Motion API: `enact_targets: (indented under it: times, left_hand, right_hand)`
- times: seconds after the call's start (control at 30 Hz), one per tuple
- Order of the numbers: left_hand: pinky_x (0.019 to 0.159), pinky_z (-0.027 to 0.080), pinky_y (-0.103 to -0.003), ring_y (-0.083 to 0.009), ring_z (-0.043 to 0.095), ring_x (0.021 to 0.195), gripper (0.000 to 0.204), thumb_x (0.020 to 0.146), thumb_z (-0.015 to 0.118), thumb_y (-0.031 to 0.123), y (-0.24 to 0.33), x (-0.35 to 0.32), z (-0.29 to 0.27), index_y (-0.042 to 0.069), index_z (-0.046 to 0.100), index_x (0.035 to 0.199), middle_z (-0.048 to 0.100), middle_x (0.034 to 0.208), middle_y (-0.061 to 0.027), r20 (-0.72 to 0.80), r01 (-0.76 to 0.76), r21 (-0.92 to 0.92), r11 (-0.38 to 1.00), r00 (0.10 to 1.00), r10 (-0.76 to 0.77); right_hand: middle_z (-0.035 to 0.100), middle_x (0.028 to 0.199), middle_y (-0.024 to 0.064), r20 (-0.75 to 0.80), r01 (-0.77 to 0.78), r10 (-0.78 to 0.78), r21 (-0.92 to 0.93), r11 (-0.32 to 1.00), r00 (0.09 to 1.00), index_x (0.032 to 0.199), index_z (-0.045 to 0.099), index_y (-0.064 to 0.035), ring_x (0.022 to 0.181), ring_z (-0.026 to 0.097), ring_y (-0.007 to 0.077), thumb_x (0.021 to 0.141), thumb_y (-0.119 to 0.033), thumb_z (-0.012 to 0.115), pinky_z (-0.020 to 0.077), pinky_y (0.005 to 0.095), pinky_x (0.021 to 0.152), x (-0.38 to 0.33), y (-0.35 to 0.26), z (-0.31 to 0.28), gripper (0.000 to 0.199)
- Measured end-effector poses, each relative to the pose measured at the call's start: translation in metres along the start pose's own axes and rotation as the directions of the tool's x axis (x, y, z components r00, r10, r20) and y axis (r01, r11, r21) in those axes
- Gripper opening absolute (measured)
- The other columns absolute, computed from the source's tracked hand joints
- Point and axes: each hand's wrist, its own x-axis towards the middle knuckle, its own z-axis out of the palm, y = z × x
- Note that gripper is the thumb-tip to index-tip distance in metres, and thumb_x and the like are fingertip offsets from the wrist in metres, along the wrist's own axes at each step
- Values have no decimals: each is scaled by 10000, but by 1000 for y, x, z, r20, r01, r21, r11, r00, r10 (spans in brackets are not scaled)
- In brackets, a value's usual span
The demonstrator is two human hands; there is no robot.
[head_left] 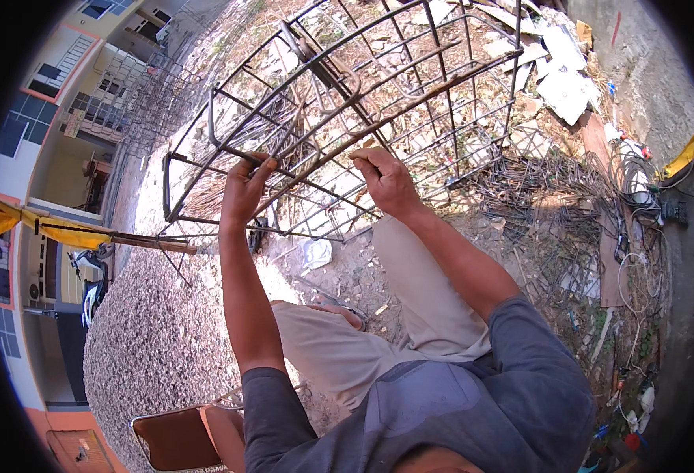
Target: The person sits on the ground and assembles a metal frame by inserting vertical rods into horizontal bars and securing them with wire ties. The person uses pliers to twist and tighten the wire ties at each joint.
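Note:
A long cage of dark steel rebar (442, 91) spans the space in front of me, with crosswise stirrups along its length. My left hand (244, 189) is closed around a bar near the cage's left end, thumb and fingers pinching it beside a bent stirrup (211, 118). My right hand (390, 183) is raised at the near side of the cage, fingers curled into a pinch. Whatever lies between those fingertips is too small to make out. Several stirrups are bunched together at the upper middle of the cage.
Bundles of thin rods (260, 146) lie beneath the cage, and tangled wire (552, 185) sits to the right. A gravel heap (150, 339) and a brown-padded chair (175, 441) are at left. Wooden planks (611, 252), cables and white rubble line the concrete wall (690, 260).

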Motion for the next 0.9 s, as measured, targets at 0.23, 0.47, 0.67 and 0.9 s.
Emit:
enact_targets:
  times: [0.23,0.47,0.67,0.9]
  left_hand:
    - [839,502,-286,-99,650,903,223,950,750,205,-1,-20,-7,27,718,1079,751,943,-45,53,-20,81,997,998,16]
    - [826,528,-361,-205,699,890,317,901,788,321,9,-14,-22,40,758,1044,760,956,-118,88,-64,138,988,995,52]
    - [864,520,-357,-181,692,923,338,914,768,360,8,-18,-25,59,755,1067,761,970,-99,147,-76,156,985,988,52]
    - [810,538,-411,-315,723,874,363,906,766,378,-12,-23,-27,30,775,1010,752,920,-186,63,-196,103,975,980,191]
  right_hand:
    - [733,969,63,286,-507,451,165,846,845,1127,730,8,829,629,107,951,-124,611,501,284,770,14,-54,73,251]
    - [710,890,109,185,-309,302,12,951,935,1124,691,-13,766,653,212,986,-141,546,515,367,726,19,-88,72,238]
    - [672,805,27,329,-561,505,100,822,798,1099,697,7,698,570,81,984,-184,626,457,277,635,20,-73,79,235]
    - [689,791,35,259,-288,333,-195,938,907,1002,714,7,713,598,94,967,-314,705,469,287,651,45,-138,63,323]
